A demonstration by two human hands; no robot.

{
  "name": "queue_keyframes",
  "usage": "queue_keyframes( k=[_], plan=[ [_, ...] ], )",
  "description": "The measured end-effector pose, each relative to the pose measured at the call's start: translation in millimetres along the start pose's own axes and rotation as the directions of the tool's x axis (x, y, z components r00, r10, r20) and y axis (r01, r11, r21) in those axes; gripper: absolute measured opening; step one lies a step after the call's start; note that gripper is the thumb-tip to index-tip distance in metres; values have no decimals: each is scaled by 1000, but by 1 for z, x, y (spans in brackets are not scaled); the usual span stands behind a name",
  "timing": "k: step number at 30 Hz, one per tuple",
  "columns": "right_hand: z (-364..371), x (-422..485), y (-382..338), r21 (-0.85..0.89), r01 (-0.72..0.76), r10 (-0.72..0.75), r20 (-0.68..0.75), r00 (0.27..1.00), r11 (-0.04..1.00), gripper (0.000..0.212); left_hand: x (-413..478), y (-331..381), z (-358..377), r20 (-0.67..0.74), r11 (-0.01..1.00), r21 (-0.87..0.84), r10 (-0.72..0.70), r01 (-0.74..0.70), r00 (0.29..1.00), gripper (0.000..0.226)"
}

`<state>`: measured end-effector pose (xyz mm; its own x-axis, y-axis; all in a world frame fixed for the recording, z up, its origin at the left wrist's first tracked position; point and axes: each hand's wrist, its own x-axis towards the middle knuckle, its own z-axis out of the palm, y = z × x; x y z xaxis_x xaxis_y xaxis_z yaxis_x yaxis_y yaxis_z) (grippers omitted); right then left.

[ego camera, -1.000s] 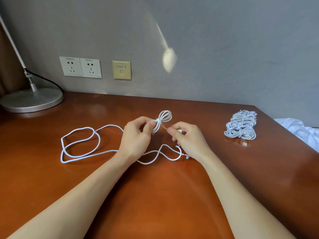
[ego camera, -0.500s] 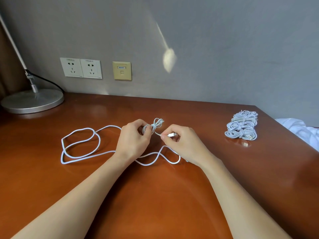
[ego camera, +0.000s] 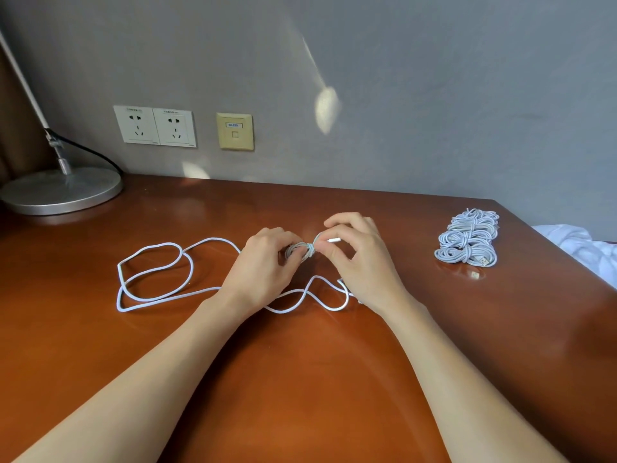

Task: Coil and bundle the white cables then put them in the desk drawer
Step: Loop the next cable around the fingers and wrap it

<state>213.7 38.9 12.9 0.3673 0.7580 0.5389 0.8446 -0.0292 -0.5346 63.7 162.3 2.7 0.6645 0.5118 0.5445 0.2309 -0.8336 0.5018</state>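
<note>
Step now: tying off one small bundle. It looks like the tail is being wound round the middle of the little coil.
Left grip point(ego camera: 263, 267): fingers curled round the small coil point(ego camera: 298, 252), holding it just above the surface point(ego camera: 300, 369).
Right grip point(ego camera: 362, 262): thumb and fingers pinch the plug end point(ego camera: 334, 240), right beside the coil.
Small coil: sits between the two grips. It is thin, round white cord in a few tight loops, squeezed at the waist by the wraps.
Loose cable point(ego camera: 153, 282): lies flat on the surface, to the left of the left grip and under both grips. It is long, soft and bendy, in big floppy loops. I cannot tell if it joins the coil.
Done pile point(ego camera: 467, 242): well to the right of the right grip, near the surface's edge. It is a few knotted white bundles packed side by side, with a plug poking out.
Next move: I think the plug end must be tucked under a wrap and pulled snug. That needs a small, gentle pull while the left grip squeezes hard, or the loops could spring open.
Left to do: the loose cable is not coiled yet, and the drawer is not in view.
Surface feel: smooth, shiny red-brown wood, so cord may slide on it.
Lamp base point(ego camera: 60, 190): far to the left of the left grip — round, flat gray metal.
</note>
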Motion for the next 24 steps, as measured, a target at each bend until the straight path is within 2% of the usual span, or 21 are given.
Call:
queue_keyframes(
  k=[5,9,15,18,20,24],
  plan=[
    [1,-1,0,71,-60,61,-3,998,996,14,-2,3,3,65,995,35,92,-94,994,21],
    [5,0,1,74,-117,124,-98,987,990,16,-2,3,5,67,994,25,104,-105,992,29],
    [6,1,-2,174,-168,188,-108,976,970,13,-3,4,3,51,994,50,91,-94,995,52],
    [6,1,-5,203,-177,200,-100,975,963,13,-4,6,4,23,997,43,70,-70,997,53],
    [7,0,-7,226,-175,199,-89,976,958,13,-5,5,4,-7,999,-4,43,-43,999,45],
    [8,-1,-9,259,-173,193,-54,980,950,12,-4,8,3,-53,971,-231,-73,59,996,11]
  ],
)
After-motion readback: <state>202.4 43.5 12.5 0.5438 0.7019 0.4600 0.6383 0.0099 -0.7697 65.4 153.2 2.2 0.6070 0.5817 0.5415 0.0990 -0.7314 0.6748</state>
